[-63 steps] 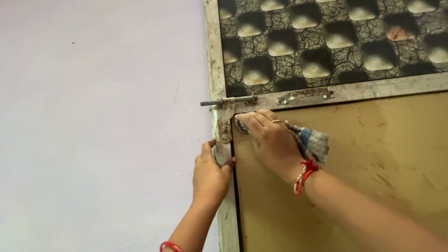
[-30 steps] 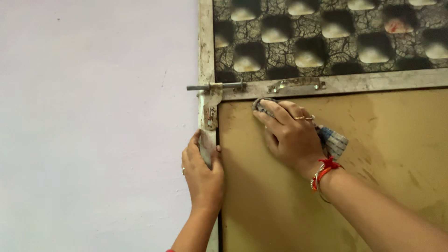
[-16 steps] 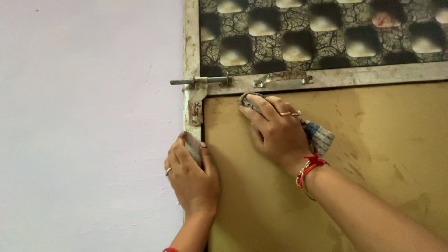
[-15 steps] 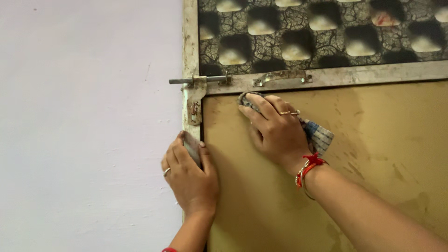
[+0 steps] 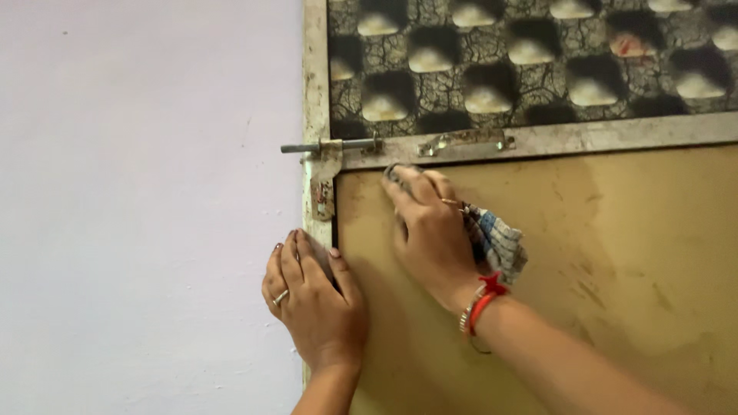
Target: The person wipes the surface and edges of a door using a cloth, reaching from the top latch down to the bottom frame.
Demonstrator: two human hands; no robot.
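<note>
Mustard-yellow panel [image 5: 584, 253], streaked and smudged, fills the lower door, and that's where the action is. The right hand [image 5: 427, 230] lies flat against it near the top left corner, fingers spread and pressing a checked cloth [image 5: 496, 242] onto the surface; part of the cloth sits under the fingertips just below the cross rail, the rest bunches out behind the knuckles toward the wrist. Looks like the palm is bearing down so the rag keeps contact with the grime.

The left hand [image 5: 311, 296] is open too, holding nothing, fingers laid over the metal door frame [image 5: 315, 92] at the edge where it meets the pale lilac wall [image 5: 138, 207]. My read: it's bracing the door so it doesn't swing under the pressure.

Just above the cloth runs the grey rail with a sliding bolt [image 5: 327, 145] poking out left past the frame, and a small handle bracket [image 5: 465, 141] beside it. Higher up, a dark embossed panel [image 5: 530, 61] of raised squares. Red bangles sit on the right wrist, a ring on the left.
</note>
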